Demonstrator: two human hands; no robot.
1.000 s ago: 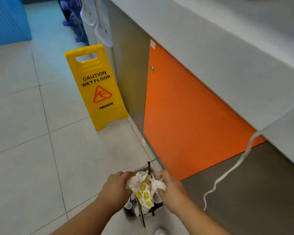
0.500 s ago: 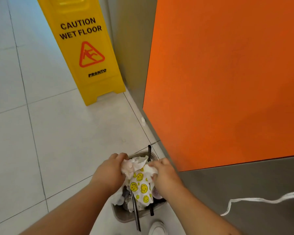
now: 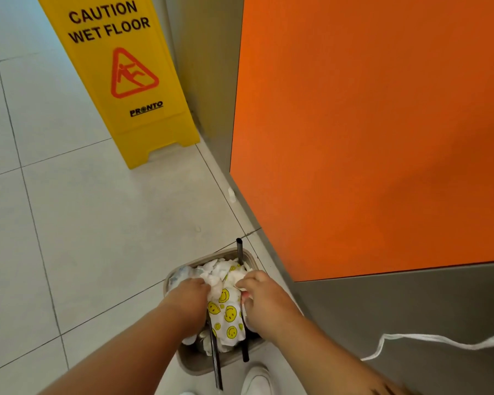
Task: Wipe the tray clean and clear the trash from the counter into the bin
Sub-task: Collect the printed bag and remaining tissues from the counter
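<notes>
A small grey bin (image 3: pixel 204 366) stands on the tiled floor by my feet, beside the counter front. It is heaped with crumpled white tissue (image 3: pixel 221 270) and a white paper printed with yellow smiley faces (image 3: pixel 226 317). Black straws (image 3: pixel 239 250) stick out of it. My left hand (image 3: pixel 187 299) is down in the bin's left side, fingers curled round the tissue. My right hand (image 3: pixel 261 295) grips the wad's right side, fingers curled into the paper. No tray is in view.
A yellow "CAUTION WET FLOOR" sign (image 3: pixel 120 75) stands on the floor at the back left. An orange cabinet door (image 3: pixel 368 132) and grey panel (image 3: pixel 397 315) form the counter front at right. A white strap (image 3: pixel 411 339) dangles at right. My white shoe (image 3: pixel 255 380) is by the bin.
The view has dropped lower and closer to the bin. Both hands have pushed the wad of tissue and smiley paper further down into the bin.
</notes>
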